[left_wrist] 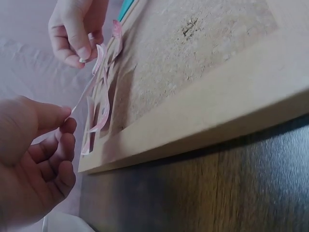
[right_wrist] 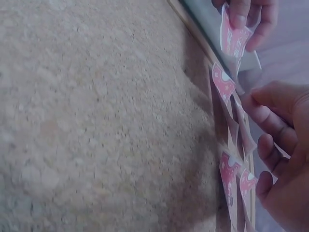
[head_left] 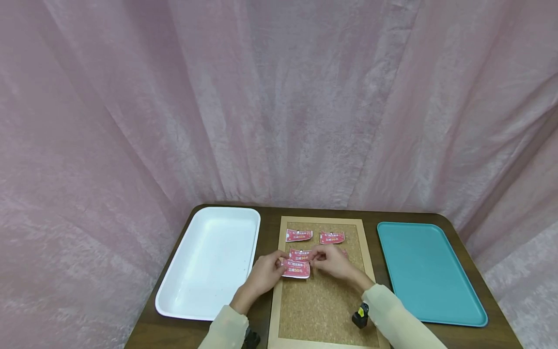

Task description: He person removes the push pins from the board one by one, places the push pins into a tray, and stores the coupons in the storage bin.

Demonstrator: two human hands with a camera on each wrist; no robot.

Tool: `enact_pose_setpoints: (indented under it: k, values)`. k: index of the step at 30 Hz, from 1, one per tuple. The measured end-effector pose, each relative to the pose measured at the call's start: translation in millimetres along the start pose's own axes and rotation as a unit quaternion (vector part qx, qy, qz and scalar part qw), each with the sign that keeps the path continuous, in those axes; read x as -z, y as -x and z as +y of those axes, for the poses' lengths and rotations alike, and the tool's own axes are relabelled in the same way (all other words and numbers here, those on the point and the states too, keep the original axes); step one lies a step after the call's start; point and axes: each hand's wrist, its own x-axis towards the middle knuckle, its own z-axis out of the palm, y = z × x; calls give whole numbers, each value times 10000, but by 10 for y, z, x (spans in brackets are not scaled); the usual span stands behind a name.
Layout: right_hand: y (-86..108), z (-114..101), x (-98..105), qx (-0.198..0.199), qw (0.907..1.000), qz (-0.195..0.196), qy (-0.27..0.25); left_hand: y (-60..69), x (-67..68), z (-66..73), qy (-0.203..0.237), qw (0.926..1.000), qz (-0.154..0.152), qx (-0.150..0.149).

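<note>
A red paper coupon with white print (head_left: 296,269) hangs in front of the cork board (head_left: 324,310), its left edge pinched between my left thumb and fingers. My left hand (head_left: 265,271) is at the board's left side. My right hand (head_left: 333,261) is by the coupon's upper right corner; in the left wrist view, its thumb and finger pinch a small pale thing (left_wrist: 82,60), too small to identify. Just behind the held coupon is another coupon (head_left: 300,254), partly covered. Two more, a left coupon (head_left: 299,236) and a right coupon (head_left: 332,238), hang along the top.
A white tray (head_left: 205,271) lies left of the board and a teal tray (head_left: 436,276) right of it, on a dark wooden table (head_left: 279,232). Part of one more coupon (head_left: 345,252) shows behind my right hand. A pink curtain (head_left: 279,97) hangs behind the table.
</note>
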Motion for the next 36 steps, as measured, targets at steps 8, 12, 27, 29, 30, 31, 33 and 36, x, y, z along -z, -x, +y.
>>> enact_pose_setpoints:
  k: [8, 12, 27, 29, 30, 31, 33, 36]
  values:
    - [82, 40, 95, -160, 9998, 47, -53, 26, 75, 10, 558, 9983, -117, 88]
    - [155, 51, 135, -261, 9996, 14, -144, 88, 167, 7, 826, 9964, -108, 167]
    - [245, 114, 354, -168, 9993, 318, -30, 80, 415, -66, 1087, 9933, 297, 247]
    - [252, 116, 377, -134, 9993, 328, 72, 82, 444, -78, 1108, 9928, 327, 314]
    - [263, 119, 388, -135, 9993, 330, 107, 84, 455, -88, 1106, 9927, 335, 344]
    - [277, 123, 399, -139, 9993, 335, 128, 88, 466, -99, 1111, 9925, 340, 370]
    - [322, 131, 422, -176, 9990, 384, 136, 97, 484, -122, 1122, 9922, 351, 409]
    - [393, 155, 463, -288, 9985, 457, 72, 108, 506, -163, 1139, 9917, 417, 435]
